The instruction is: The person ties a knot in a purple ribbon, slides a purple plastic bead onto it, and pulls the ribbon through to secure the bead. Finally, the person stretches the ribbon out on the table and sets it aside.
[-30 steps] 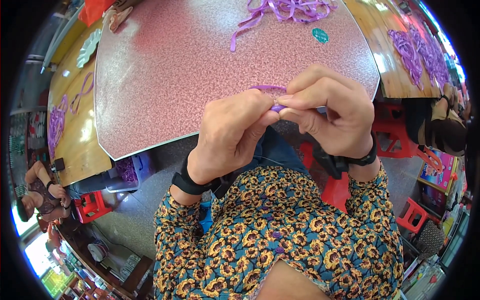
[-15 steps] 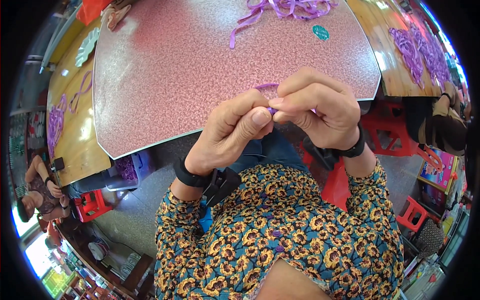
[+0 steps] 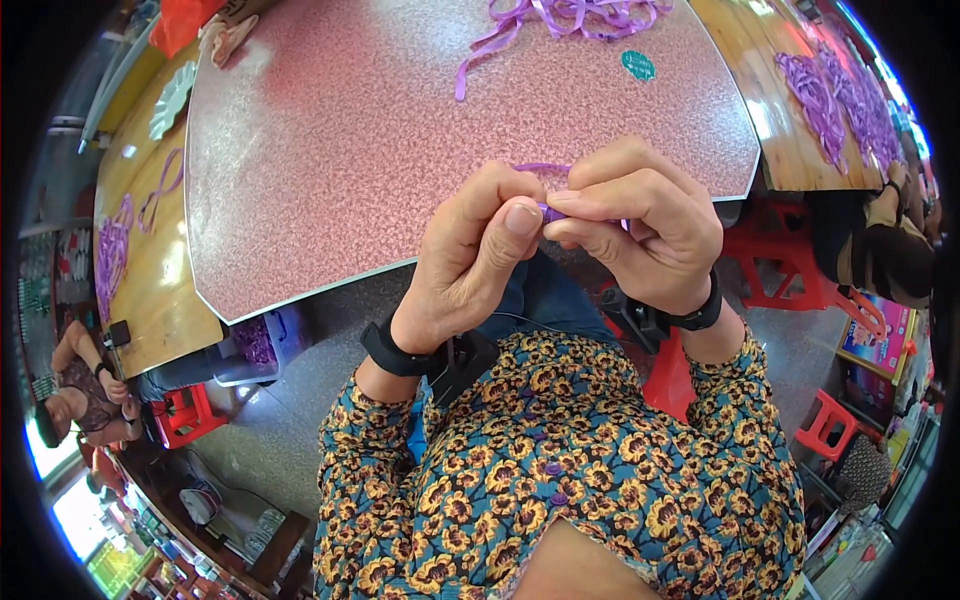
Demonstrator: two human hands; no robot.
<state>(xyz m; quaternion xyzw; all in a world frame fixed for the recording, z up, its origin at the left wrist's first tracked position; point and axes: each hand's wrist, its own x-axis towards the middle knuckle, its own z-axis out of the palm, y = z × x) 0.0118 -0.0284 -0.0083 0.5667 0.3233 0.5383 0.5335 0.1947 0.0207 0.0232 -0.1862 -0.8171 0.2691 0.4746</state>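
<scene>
Close together above the near edge of the pink patterned table point(image 3: 340, 180), both hands pinch a purple ribbon point(image 3: 545, 167). My left hand point(image 3: 470, 250) is closed, its thumb pressed against the bent forefinger at the ribbon. Thumb and fingertips of my right hand point(image 3: 640, 225) grip a short purple piece of it just beside the left thumb. A loop of ribbon arches behind the fingers. Much of the held part is hidden by the fingers, so its exact shape cannot be made out. Each wrist wears a black band.
A heap of purple ribbons point(image 3: 580, 15) lies at the table's far edge, near a round green sticker point(image 3: 638, 66). More ribbons point(image 3: 840, 105) cover the right wooden table. Other people sit at both sides. A red stool point(image 3: 190, 415) and a plastic bin point(image 3: 265, 345) stand at left.
My left hand has turned more upright, its thumb now pointing up. The right hand has shifted slightly, and a bit more purple shows between the fingertips.
</scene>
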